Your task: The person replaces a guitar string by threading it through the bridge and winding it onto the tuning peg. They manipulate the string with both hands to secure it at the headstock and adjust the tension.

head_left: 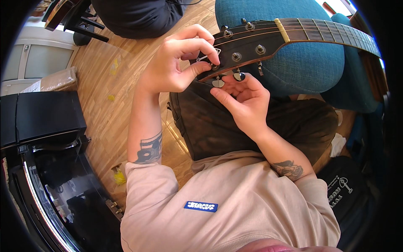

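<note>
A guitar's dark headstock (239, 47) lies at the top, its neck (323, 31) running right across a teal padded seat. Several metal tuning posts stand on its face, with strings running past some of them. My left hand (172, 63) is closed at the headstock's left end, thumb and fingertips pinching around a tuning post (215, 66). Beneath the near edge, my right hand (249, 98) has its thumb against a shiny tuning peg button (218, 82), fingers curled behind. Another button (239, 76) sits beside those fingers.
The teal seat (302, 67) supports the neck. A glossy black piano-like cabinet (46, 122) stands at the left, near a plastic-wrapped package (58, 80). A dark rounded form (134, 17) is at the top. Yellow scraps (119, 176) lie on the wooden floor, and a black bag (346, 189) at the right.
</note>
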`<state>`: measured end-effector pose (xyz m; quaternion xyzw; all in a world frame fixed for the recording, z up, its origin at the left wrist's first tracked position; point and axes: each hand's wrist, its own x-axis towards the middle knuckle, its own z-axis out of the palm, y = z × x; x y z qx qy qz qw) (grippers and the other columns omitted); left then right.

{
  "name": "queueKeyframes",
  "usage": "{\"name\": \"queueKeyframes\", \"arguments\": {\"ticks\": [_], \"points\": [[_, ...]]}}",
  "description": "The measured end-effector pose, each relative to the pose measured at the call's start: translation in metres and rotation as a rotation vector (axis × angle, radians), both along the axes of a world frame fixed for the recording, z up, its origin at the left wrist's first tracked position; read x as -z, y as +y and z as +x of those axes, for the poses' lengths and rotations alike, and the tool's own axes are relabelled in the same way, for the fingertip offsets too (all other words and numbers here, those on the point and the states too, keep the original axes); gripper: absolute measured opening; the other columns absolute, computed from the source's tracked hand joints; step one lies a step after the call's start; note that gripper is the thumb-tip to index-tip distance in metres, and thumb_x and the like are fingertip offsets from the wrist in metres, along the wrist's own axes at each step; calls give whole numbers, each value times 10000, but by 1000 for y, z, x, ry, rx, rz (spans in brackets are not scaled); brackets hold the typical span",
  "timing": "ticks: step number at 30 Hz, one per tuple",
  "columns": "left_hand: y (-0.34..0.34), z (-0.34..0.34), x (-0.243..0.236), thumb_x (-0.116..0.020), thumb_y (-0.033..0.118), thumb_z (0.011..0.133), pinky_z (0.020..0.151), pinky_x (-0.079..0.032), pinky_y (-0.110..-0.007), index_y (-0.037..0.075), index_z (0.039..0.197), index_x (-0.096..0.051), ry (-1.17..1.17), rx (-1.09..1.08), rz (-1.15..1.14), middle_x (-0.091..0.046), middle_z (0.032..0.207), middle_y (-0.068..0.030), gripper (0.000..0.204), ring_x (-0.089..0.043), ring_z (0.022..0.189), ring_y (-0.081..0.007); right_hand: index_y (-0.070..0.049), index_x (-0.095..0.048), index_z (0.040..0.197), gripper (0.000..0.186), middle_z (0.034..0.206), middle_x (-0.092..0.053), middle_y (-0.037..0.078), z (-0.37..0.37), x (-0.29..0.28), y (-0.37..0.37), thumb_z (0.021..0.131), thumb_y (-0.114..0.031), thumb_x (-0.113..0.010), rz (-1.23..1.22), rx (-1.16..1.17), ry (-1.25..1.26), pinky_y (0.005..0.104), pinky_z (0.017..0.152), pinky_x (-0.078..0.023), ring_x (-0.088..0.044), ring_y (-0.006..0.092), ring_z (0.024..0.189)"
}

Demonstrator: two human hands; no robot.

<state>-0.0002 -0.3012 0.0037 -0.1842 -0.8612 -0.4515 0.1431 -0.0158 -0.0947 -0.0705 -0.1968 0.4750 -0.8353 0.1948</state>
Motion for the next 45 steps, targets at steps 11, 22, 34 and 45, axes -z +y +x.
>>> {"name": "queueKeyframes", "arguments": {"ticks": [11,22,34,45], "points": [[-6,4,9,-825,69,783,647,-321,-214,49,975,-690,20,8,57,-577,1062,-32,235,-377,731,-62,33,-678,1035,115,915,-735,111,-11,2,8,988,-72,-684,-224,-499,-686,274,678,-524,-687,137,762],[-5,3,18,-802,-19,712,635,-322,-222,53,964,-678,44,13,184,-625,1080,-38,290,-354,686,-65,60,-684,1093,171,956,-741,123,-5,-2,5,979,-64,-711,163,-103,-30,291,699,-546,-693,160,789],[-4,1,21,-791,-41,648,618,-318,-231,63,944,-677,64,-9,214,-641,1052,-19,334,-331,657,-63,43,-646,1102,284,1011,-725,93,1,-1,2,869,47,-808,-23,-86,-156,259,834,-598,-718,134,926],[20,8,32,-743,7,680,617,-351,-216,70,992,-620,192,-211,208,-624,1018,-28,341,-376,670,-68,70,-689,1138,386,965,-741,166,-14,5,7,1079,-275,-525,-179,-571,-706,327,726,-553,-705,207,799]]}}
